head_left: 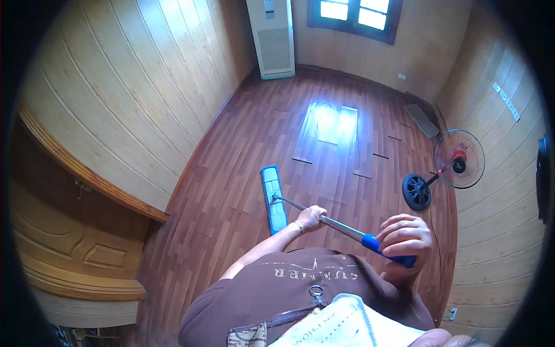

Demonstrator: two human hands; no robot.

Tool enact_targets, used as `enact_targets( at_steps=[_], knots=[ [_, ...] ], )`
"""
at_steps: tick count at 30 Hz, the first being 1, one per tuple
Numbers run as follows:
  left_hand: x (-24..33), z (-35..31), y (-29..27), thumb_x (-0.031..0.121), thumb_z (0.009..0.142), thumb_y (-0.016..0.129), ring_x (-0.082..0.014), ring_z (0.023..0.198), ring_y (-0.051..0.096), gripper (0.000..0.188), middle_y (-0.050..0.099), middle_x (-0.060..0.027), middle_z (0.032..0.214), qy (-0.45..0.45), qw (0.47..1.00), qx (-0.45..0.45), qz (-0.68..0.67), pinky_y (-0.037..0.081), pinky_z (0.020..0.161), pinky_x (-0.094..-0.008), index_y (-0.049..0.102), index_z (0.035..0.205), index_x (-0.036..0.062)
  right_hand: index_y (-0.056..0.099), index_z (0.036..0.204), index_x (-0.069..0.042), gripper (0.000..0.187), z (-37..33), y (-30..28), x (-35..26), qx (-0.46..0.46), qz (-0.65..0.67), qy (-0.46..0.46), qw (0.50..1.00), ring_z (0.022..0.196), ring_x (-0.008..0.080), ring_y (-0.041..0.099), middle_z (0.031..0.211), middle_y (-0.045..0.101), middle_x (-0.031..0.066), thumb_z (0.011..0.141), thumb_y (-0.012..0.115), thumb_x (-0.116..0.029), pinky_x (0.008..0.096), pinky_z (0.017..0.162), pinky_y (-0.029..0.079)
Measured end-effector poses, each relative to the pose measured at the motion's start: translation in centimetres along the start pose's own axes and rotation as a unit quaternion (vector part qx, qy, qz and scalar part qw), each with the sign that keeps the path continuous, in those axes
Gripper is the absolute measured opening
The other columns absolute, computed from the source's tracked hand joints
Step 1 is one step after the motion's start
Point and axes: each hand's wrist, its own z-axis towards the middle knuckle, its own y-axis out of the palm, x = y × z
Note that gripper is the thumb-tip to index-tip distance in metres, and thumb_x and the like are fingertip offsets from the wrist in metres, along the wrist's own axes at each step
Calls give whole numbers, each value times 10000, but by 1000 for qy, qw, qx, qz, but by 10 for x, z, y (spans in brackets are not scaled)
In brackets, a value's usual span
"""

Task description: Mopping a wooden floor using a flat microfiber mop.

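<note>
A flat mop with a light-blue rectangular head (273, 198) lies on the wood floor, left of the middle. Its metal pole (341, 226) slants from the head toward the lower right and ends in a blue grip (370, 243). Partway along the pole, my left hand (312, 218) is closed around the metal, with a thin bracelet on the wrist. My right hand (404, 236) is at the blue grip at the pole's upper end, its fingers curled over it.
A standing fan (458, 159) with a round black base (417, 192) stands at the right, its cable trailing along the wall. A tall white air conditioner (274, 40) stands at the far left corner. A loose board (421, 120) lies by the right wall. Wooden doorway (87, 248) at left.
</note>
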Motion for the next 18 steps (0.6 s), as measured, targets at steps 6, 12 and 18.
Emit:
enact_targets(
  at_steps=[6,12,18],
  knots=[
    [31,-28,-2,258,717,680,-347,841,635,178,662,-135,848,-62,995,-63,36,513,734,-455,666,841,132,665,813,-77,255,-20,-9,-3,92,-3,-71,993,680,217,685,698,650,50,732,785,-287,342,656,536],
    [10,-126,-5,217,680,661,-345,798,638,123,659,-130,813,-168,982,33,77,516,689,-461,647,767,131,602,690,-54,260,-15,55,1,101,89,-38,990,628,231,666,657,624,56,755,748,-259,373,630,528],
    [-57,-261,20,153,583,676,-312,583,584,154,574,-111,596,-198,955,217,-44,447,521,-420,525,550,147,558,696,-67,239,13,143,-20,4,248,-90,964,629,246,646,680,616,68,676,772,-174,368,616,515]
  ],
)
